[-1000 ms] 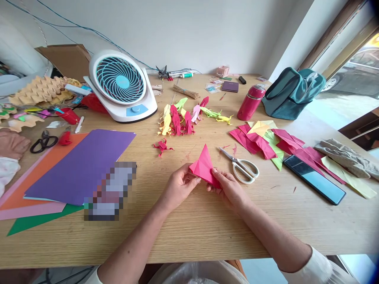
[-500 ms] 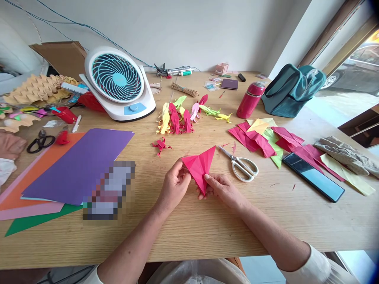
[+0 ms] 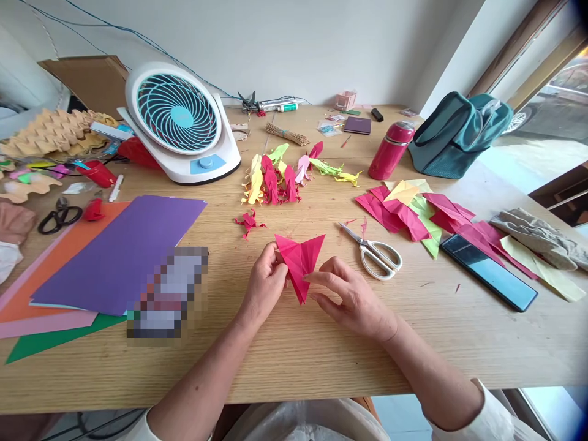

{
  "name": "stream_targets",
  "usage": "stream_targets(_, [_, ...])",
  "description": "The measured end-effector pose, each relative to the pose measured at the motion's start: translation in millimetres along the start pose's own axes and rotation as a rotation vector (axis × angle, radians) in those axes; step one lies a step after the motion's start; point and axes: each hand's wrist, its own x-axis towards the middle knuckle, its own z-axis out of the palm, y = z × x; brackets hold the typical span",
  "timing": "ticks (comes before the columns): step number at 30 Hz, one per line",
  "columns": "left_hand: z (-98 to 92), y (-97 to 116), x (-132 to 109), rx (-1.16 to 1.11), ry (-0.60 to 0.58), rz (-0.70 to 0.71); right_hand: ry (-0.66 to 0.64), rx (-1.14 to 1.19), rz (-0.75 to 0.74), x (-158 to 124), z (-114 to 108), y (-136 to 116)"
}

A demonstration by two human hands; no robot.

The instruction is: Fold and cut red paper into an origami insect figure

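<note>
A folded piece of pinkish-red origami paper [image 3: 301, 262] stands above the table, its two pointed flaps up and one tip down. My left hand [image 3: 269, 274] pinches its left side between thumb and fingers. At its right edge is my right hand [image 3: 351, 294], fingers apart, the index fingertip at the paper and the thumb just off the lower tip. White-handled scissors [image 3: 380, 257] lie to the right of the hands. A small red folded paper figure [image 3: 249, 224] rests beyond my left hand, and several coloured folded figures [image 3: 280, 177] stand in a group further back.
Purple paper [image 3: 124, 251] tops a stack of coloured sheets at left, near a blurred-out object [image 3: 169, 294]. A fan [image 3: 181, 122] stands behind. To the right are folded paper pieces [image 3: 395, 211], a phone [image 3: 489, 272], a red bottle [image 3: 391, 151] and a teal bag [image 3: 452, 138].
My right hand has let go of the paper's lower right part and spread its fingers. The paper has turned slightly and moved a little left, still in my left hand.
</note>
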Motion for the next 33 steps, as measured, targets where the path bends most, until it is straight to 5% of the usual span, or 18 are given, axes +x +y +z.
stream_targets(7, [3.6, -1.9, -2.0, 0.01, -0.068, -0.024, 0.053, -0.059, -0.069, -2.6, 6.0, 1.5])
stream_targets(18, [12.6, 7.2, -15.0, -0.016, -0.304, -0.04, 0.38, -0.204, 0.085, 1.5, 3.0, 1.0])
stream_targets(21, [17.0, 2.7, -17.1, -0.068, -0.345, -0.021, 0.379, -0.162, 0.102, 2.5, 1.0, 0.5])
stream_targets(27, [21.5, -11.1, -14.8, 0.028, -0.177, 0.026, 0.408, 0.077, 0.154, 3.9, 0.9, -1.9])
stream_targets(33, [15.0, -1.5, -14.3, 0.248, -0.031, 0.197, 0.518, 0.249, 0.312, 2.7, -2.5, 3.6])
